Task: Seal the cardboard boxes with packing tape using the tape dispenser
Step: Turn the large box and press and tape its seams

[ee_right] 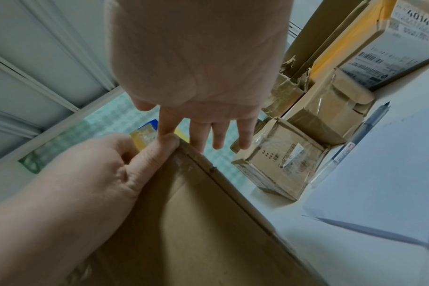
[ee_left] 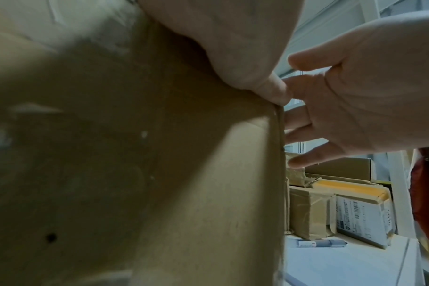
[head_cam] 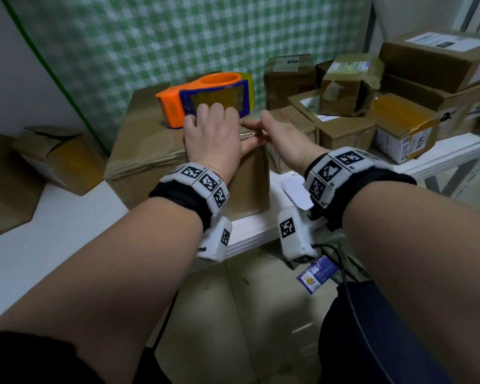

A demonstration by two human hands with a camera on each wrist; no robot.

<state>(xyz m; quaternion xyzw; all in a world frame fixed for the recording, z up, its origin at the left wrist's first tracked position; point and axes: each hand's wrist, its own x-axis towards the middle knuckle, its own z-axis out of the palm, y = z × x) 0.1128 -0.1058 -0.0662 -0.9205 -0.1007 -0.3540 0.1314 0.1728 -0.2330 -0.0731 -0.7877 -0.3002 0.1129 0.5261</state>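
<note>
A brown cardboard box (head_cam: 150, 151) stands on the white table (head_cam: 53, 231). On its top sits the orange and blue tape dispenser (head_cam: 205, 98), with no hand on it. My left hand (head_cam: 214, 134) lies on the box top just in front of the dispenser, its thumb (ee_right: 159, 152) along the right top edge. My right hand (head_cam: 280, 134) reaches in from the right with straight, spread fingers (ee_right: 218, 135). Its index finger touches the box corner beside my left thumb, where a shiny strip of tape (head_cam: 250, 131) lies. The box wall (ee_left: 184, 174) fills the left wrist view.
Several taped parcels (head_cam: 344, 106) are piled on the white shelf to the right, one with a "4014" label (head_cam: 405, 134). An open carton (head_cam: 53, 159) sits at the far left. A sheet of paper (ee_right: 380, 183) and a pen (ee_right: 350, 147) lie right of the box.
</note>
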